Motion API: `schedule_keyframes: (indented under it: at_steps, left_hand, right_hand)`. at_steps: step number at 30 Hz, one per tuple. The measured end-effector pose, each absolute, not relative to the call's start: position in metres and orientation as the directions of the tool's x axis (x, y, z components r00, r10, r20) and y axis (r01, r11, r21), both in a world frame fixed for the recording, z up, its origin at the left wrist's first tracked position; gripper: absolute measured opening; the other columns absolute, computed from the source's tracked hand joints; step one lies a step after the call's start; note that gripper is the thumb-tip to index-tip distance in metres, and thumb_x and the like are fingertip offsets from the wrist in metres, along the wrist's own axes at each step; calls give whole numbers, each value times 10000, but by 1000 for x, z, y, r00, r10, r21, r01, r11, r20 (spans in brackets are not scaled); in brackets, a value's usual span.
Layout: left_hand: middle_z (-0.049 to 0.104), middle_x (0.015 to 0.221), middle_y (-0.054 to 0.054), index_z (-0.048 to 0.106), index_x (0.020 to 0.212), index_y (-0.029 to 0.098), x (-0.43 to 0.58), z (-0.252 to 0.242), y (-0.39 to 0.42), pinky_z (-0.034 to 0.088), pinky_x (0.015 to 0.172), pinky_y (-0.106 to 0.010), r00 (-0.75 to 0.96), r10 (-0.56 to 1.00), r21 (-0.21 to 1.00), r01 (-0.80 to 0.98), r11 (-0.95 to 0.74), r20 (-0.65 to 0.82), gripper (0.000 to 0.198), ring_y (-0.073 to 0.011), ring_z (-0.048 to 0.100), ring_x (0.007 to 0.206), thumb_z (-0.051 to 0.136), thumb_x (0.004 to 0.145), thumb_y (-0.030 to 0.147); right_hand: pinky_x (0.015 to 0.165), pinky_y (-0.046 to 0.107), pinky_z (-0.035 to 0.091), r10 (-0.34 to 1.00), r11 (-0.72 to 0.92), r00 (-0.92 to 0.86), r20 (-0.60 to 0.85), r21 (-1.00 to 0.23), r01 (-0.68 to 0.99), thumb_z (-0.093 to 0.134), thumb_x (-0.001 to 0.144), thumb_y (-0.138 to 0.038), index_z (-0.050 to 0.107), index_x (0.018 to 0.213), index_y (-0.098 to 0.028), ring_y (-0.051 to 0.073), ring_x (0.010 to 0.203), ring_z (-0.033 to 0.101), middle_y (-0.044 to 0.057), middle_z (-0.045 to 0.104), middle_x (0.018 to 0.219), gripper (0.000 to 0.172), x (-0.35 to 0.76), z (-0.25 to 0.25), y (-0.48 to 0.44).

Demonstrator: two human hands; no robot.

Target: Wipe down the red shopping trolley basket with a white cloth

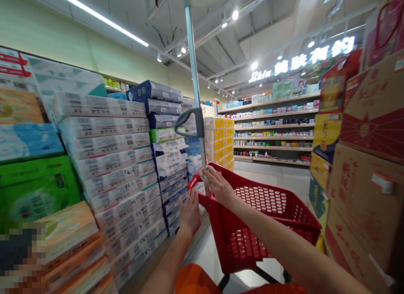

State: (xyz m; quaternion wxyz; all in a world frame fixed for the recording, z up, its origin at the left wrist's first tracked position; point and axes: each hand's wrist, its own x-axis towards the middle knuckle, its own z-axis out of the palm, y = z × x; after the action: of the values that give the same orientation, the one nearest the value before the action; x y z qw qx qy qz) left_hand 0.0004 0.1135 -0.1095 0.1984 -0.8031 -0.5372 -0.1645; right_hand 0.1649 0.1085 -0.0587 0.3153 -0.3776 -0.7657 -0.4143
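A red plastic shopping cart point(268, 201) with a perforated basket stands in front of me. A metal pole with a grey loop handle point(199, 125) rises at its near left corner. My left hand point(190, 214) has its fingers over the cart's red near edge, below the pole, with the thumb apart. My right hand point(219, 186) reaches across the near corner beside the pole's lower end. Its fingers press a pale, crumpled cloth point(203, 172) against the red handle there; the cloth is mostly covered by the fingers.
Stacked white tissue packs point(123, 167) line the left side, with yellow-and-white packs point(219, 138) farther along. Tall cardboard cartons point(362, 193) stand close on the right. Shelves of small goods point(274, 136) run across the back, beyond a pale tiled floor point(284, 172).
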Motion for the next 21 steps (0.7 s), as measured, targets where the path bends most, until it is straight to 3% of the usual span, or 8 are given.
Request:
schedule_keyframes:
  at_steps: [3,5,9,11,13,17,21]
  left_hand:
    - [160,1437,-91,212,1353,93,-2,-120,110,102,1039,-552,373,778,-142,925,-351,505,717,-234,111,1324,405,662,116]
    - [157,1439,-81,226,1351,104,-5,-134,106,105,1043,-540,374,770,-140,924,-355,517,711,-225,116,1324,391,659,96]
    - [232,1419,-87,271,1338,126,-11,-174,96,135,1037,-538,433,764,-185,900,-394,478,659,-231,174,1311,368,687,95]
    - [233,1418,-84,283,1333,131,-12,-190,92,156,1032,-534,475,758,-210,880,-427,447,650,-234,179,1309,365,689,98]
    - [218,1422,-83,291,1329,128,-10,-198,88,174,1028,-528,497,755,-211,867,-451,429,657,-234,183,1308,368,678,92]
    - [233,1417,-86,281,1332,117,-1,-196,83,181,1023,-534,481,744,-190,874,-447,463,702,-235,199,1303,367,638,54]
    - [261,1408,-81,294,1327,116,10,-197,80,192,1027,-515,525,685,-204,844,-496,506,674,-223,210,1300,372,657,85]
  right_hand:
    - [1009,398,339,317,372,-459,830,336,865,335,826,-42,443,1245,-67,252,1295,181,101,383,1342,434,163,-67,103]
    - [992,392,366,339,404,-477,811,333,852,323,812,-18,449,1237,-56,250,1290,197,109,420,1314,445,161,-103,94]
    - [925,367,445,442,440,-498,746,303,845,302,796,2,464,1222,-63,235,1197,384,109,507,1231,460,162,-204,68]
    - [882,345,480,470,461,-495,731,275,844,285,798,8,468,1223,-90,214,1141,450,97,549,1179,473,163,-231,58]
    - [893,346,474,470,489,-482,739,237,840,288,817,-9,462,1234,-120,209,1164,427,84,546,1186,464,164,-229,53]
    - [994,388,378,476,460,-330,815,89,883,300,847,-44,383,1291,-110,217,1275,250,90,431,1306,457,166,-196,59]
    - [951,369,424,491,429,-348,799,126,894,310,816,-13,448,1246,-109,215,1234,334,102,510,1230,461,172,-219,58]
